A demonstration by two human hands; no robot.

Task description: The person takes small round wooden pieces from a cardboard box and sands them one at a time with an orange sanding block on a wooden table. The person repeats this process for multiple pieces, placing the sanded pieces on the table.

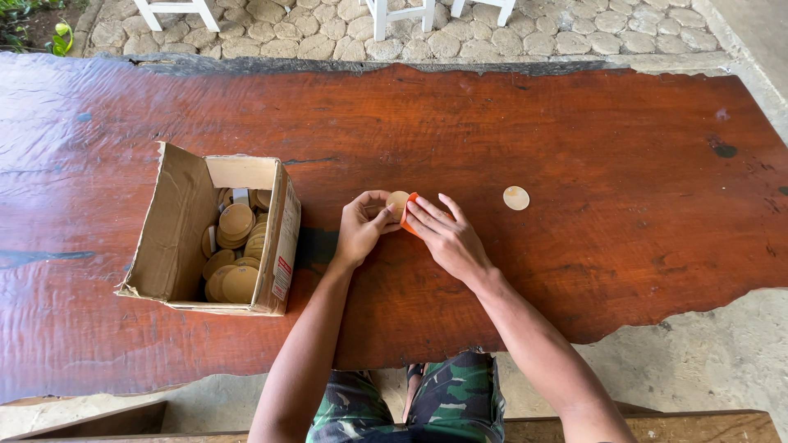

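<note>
Reddish live-edge wooden table point(574, 139) is stretching across the view, bearing at its left an open cardboard box point(176, 221) holding round wooden discs point(236, 220). Near the middle, the left hand point(361, 230) is pinching a wooden disc point(397, 201), while the right hand point(443, 234) is pressing what looks like orange sandpaper point(408, 215) against it. Another disc point(516, 198) is lying just to the right.

Soft, even daylight; the picture is sharp throughout. The hands point(406, 230) cast only faint shadows on the counter point(574, 148). A pale sheen lies left of them, and the counter's far edge bows from wide-angle distortion.
</note>
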